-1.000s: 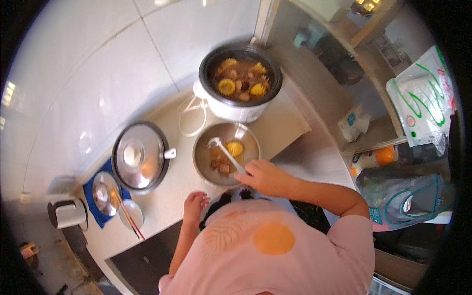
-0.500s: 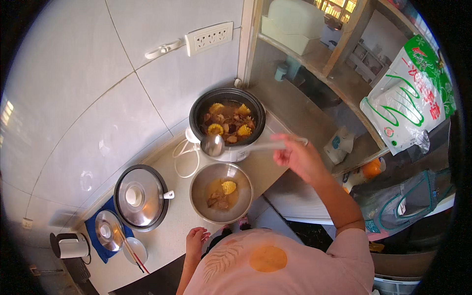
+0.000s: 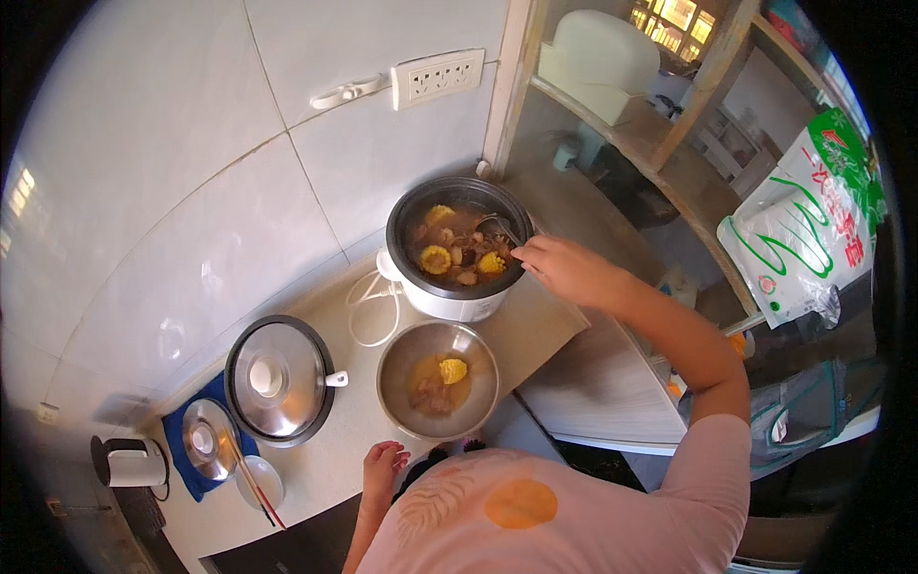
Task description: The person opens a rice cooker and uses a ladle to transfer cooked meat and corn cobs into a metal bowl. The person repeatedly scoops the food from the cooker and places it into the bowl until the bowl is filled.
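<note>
While the ladle (image 3: 497, 228), which hung over the pot's rim half a second ago, now dips into the stew of the rice cooker (image 3: 457, 251), serving goes on. From left: a small lid (image 3: 204, 439) on a blue cloth, a large steel lid (image 3: 278, 377), then the left hand (image 3: 382, 467), fingers loosely spread and empty, resting at the surface (image 3: 330, 459) edge. The steel bowl (image 3: 437, 379), holding broth and corn, sits just before the cooker. The right hand (image 3: 564, 268) is closed around the ladle's handle. Room is tight; the surface drops off right of the bowl.

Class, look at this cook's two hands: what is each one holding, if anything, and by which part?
The right hand holds a ladle by its handle, bowl in the cooker pot. The left hand holds nothing, resting on the counter.
</note>
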Demonstrator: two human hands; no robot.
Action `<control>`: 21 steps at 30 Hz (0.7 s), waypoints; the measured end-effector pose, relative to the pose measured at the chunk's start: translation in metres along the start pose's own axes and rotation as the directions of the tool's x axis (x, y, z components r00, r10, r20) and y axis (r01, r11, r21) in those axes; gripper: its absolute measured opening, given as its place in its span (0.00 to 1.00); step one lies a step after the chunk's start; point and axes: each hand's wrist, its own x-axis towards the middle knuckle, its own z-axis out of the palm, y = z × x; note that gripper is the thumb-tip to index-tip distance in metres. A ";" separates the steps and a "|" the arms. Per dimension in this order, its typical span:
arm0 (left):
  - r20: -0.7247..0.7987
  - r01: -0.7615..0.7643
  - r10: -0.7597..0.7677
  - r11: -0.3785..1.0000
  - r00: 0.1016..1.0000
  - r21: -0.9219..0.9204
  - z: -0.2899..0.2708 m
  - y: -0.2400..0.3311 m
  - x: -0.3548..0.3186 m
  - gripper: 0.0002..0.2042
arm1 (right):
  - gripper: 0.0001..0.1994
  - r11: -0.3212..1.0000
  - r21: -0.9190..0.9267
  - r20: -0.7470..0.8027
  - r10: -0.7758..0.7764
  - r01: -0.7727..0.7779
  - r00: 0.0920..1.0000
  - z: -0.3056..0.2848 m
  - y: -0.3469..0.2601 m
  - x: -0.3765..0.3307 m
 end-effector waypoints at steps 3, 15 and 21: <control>-0.016 0.013 -0.013 1.000 1.000 -0.012 0.001 0.001 0.001 0.06 | 0.10 0.997 -0.034 0.058 -0.063 0.065 0.996 0.004 0.005 0.008; -0.048 0.012 -0.013 1.000 0.999 -0.020 0.006 0.005 0.001 0.06 | 0.14 0.725 0.483 0.296 0.392 -0.491 0.871 -0.007 0.049 0.055; -0.023 0.007 -0.007 1.000 1.000 -0.028 0.008 0.007 0.002 0.06 | 0.15 0.223 0.765 0.372 0.614 -0.604 0.697 -0.005 0.066 0.035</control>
